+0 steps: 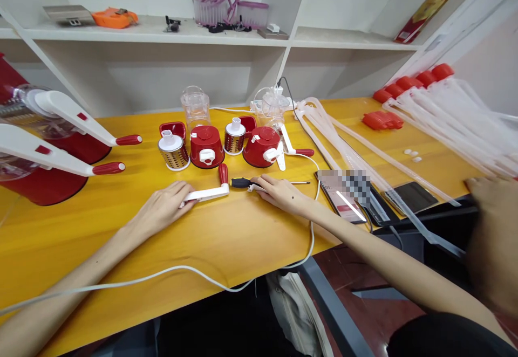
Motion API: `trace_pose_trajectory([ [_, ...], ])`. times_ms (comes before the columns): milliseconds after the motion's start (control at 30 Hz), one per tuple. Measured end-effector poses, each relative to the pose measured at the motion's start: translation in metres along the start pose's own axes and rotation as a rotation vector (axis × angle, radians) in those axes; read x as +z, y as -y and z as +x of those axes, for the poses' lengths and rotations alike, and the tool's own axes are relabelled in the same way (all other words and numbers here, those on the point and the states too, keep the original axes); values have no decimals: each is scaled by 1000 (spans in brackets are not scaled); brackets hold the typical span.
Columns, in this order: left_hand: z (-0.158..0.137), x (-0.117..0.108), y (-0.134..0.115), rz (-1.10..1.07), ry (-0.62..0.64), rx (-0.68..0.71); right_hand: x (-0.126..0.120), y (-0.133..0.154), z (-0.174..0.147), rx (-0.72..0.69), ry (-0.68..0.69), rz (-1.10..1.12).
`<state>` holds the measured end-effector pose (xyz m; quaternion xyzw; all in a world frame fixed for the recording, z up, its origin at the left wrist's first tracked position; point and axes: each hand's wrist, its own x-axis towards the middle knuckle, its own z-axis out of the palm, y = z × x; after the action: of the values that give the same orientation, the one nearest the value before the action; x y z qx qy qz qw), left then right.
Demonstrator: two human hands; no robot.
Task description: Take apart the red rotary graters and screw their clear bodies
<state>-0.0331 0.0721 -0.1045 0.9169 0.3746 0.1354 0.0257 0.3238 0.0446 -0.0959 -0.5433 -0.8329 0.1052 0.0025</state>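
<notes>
My left hand (168, 206) is closed around the far end of a white crank handle (208, 193), whose red knob (223, 174) points up. Beside it, my right hand (279, 191) pinches a small white piece (254, 187) at the fingertips; its shape is mostly hidden. A screwdriver (240, 183) with a black and yellow handle lies behind those fingers, its shaft showing past the hand. Just behind both hands stand two red bases (206, 146) with white knobs and two metal grater drums (175, 151). Another crank handle (288, 142) lies to the right.
Assembled rotary graters (44, 165) stand at the left. Clear hoppers (195, 108) sit at the back. A white cable (182, 268) crosses the front. At right are a phone (342, 196), long translucent plastic strips (356, 155) and another person's blurred hand (491, 206).
</notes>
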Motion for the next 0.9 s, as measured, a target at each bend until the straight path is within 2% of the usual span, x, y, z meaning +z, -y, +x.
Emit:
trace_pose_trajectory([
  [233, -17, 4, -5, 152, -33, -48, 6, 2, 1, 28, -3, -15],
  [367, -4, 9, 3, 204, -68, -54, 9, 3, 3, 41, 0, -41],
  [533, 14, 16, 10, 195, -86, 10, 15, 1, 2, 33, -18, -67],
  [733, 24, 22, 10, 230, -136, 37, 25, -9, 1, -58, -126, -75],
  [900, 36, 23, 10, 252, -211, 31, 24, -8, -4, -218, -290, -92],
])
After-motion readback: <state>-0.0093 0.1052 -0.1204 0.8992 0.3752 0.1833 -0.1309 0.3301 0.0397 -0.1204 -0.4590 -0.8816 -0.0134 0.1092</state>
